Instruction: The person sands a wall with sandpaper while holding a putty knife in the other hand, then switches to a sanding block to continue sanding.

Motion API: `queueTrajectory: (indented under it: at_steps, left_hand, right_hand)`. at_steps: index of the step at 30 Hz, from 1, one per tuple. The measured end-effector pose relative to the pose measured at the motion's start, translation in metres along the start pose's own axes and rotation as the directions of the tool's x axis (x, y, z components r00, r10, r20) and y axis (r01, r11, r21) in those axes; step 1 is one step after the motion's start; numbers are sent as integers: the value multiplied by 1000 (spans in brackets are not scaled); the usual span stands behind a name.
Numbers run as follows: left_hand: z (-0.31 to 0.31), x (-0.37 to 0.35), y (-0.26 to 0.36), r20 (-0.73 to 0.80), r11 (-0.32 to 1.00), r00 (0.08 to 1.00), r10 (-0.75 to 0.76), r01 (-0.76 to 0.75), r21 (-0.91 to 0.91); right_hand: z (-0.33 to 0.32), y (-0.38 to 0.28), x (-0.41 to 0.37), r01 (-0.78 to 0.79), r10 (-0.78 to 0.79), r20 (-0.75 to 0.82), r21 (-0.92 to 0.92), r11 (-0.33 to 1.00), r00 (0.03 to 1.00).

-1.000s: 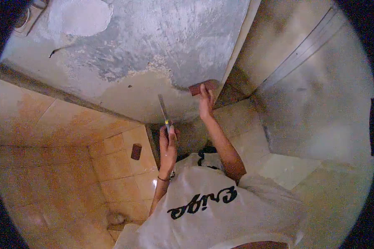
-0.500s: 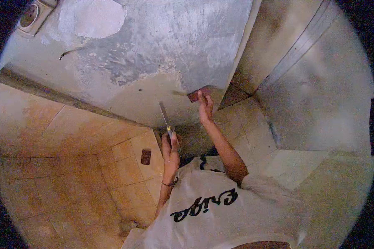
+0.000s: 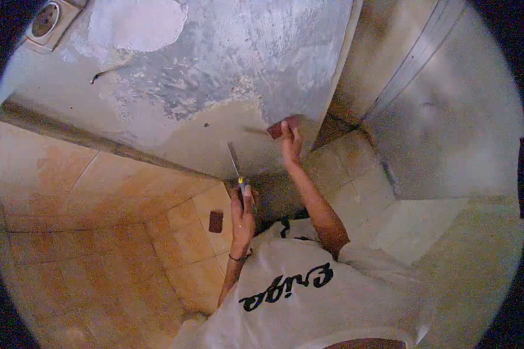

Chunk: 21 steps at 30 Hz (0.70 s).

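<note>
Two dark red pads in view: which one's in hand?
The upper pad, in the right hand at the patchy wall; the lower pad lies untouched on the tiles.

Indoor room, looks domestic; scuffed, patchy wall (image 3: 233, 64); round wall socket (image 3: 45, 22); tiled floor (image 3: 183, 241).

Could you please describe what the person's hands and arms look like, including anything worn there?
The left hand and right hand are gloveless, with a thin dark bracelet on the left wrist. The pale shirt has dark lettering and a loose right sleeve ending near the elbow.
</note>
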<state>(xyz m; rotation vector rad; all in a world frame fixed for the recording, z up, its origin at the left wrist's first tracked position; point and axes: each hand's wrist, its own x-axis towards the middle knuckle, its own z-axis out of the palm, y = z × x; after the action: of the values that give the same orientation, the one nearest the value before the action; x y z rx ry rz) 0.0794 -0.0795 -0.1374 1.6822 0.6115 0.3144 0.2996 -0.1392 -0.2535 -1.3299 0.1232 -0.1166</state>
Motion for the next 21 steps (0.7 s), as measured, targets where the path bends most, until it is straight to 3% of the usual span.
queueTrajectory:
  at_steps: [1,3,4,6,10,12,13,15,16,18,19,21]
  left_hand:
    - [-1,0,4,19,1000,1000,-15,15,-3]
    - [-2,-3,3,37,999,999,-31,32,-8]
    - [-1,-4,0,28,997,997,-65,67,-42]
    - [1,-3,-7,20,992,994,-103,104,-77]
    - [8,-4,-1,10,998,999,-45,46,-51]
    - [14,-3,4,-22,996,999,-47,45,-75]
    - [15,-3,4,-12,996,997,-81,80,-33]
    - [21,1,1,-9,993,993,-116,116,2]
    - [25,1,-6,-16,996,996,-85,85,-12]
    - [33,0,-11,-19,998,998,-53,53,-21]
    - [39,1,-10,-50,998,998,-33,31,-54]
    - [50,4,-19,-75,996,997,-12,6,-91]
  right_hand:
    - [-2,8,4,4,-4,1,4,1000,1000]
    - [-12,20,10,-78,70,-42,-239,968,997]
    - [-8,-2,9,-72,64,-41,-237,969,997]
    - [-5,-39,5,-2,9,98,-64,998,995]
    - [-22,53,30,14,-5,73,-126,992,997]
    - [-41,119,49,-280,211,-243,-297,913,947]
    - [-39,93,47,-276,210,-236,-297,914,949]
    - [-38,11,40,-94,98,12,-179,979,995]
    - [-42,15,43,-100,104,15,-185,978,994]
    - [-48,25,52,-289,279,-80,-212,934,957]
    - [-55,36,58,-288,276,-83,-212,934,958]
    - [-73,61,71,-219,219,81,0,976,972]
